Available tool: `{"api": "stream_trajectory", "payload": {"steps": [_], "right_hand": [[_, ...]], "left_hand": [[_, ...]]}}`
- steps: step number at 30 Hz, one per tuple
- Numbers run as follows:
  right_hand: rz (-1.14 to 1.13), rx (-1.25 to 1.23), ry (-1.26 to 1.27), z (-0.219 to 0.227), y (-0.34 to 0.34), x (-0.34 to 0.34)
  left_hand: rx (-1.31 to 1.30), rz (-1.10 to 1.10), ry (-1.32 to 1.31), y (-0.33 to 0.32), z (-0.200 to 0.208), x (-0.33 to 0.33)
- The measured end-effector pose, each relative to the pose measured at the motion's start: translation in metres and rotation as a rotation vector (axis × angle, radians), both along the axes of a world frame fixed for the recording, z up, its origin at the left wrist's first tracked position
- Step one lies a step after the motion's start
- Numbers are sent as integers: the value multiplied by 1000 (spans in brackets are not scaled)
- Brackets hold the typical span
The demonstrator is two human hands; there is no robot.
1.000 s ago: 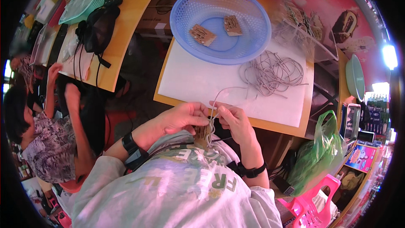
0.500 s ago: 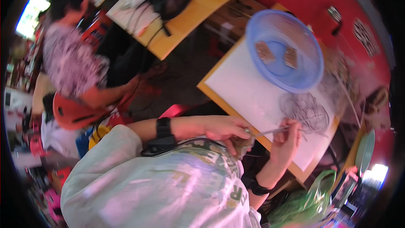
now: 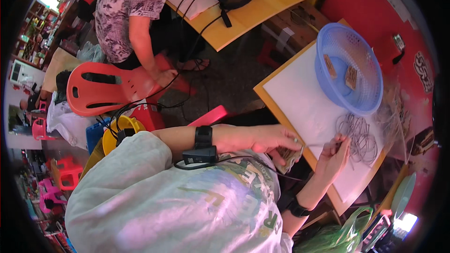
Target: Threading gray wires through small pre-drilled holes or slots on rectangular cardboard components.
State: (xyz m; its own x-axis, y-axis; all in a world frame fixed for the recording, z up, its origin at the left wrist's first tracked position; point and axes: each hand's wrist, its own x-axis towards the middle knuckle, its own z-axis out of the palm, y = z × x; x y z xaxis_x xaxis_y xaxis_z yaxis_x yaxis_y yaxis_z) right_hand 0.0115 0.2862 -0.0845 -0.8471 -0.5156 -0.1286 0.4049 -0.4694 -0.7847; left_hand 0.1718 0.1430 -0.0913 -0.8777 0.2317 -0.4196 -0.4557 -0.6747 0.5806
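My left hand is closed around a small brown ridged block near the table's front edge, close to my shirt. A thin grey cord runs from beside that block to my right hand. The fingers of my right hand are pressed together on the cord, just over the white tabletop. Past the right hand lies a loose tangle of the same grey cord. Two similar brown blocks rest inside a blue plastic basket at the far side of the table.
A clear plastic bag sits by the red wall at the table's right. Below the table corner is a green plastic bag. To the left, another person is beside an orange chair, with black cables crossing nearby.
The view has shifted, so the table and basket appear farther right. Both hands keep their holds on block and cord. The other person's head has left the picture.
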Motion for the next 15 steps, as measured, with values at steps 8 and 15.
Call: {"api": "stream_trajectory", "payload": {"steps": [8, 15], "right_hand": [[274, 377, 248, 15, -20, 37], [625, 548, 303, 7, -6, 22]], "left_hand": [[324, 266, -105, -9, -13, 11], [235, 148, -149, 4, -3, 3]]}}
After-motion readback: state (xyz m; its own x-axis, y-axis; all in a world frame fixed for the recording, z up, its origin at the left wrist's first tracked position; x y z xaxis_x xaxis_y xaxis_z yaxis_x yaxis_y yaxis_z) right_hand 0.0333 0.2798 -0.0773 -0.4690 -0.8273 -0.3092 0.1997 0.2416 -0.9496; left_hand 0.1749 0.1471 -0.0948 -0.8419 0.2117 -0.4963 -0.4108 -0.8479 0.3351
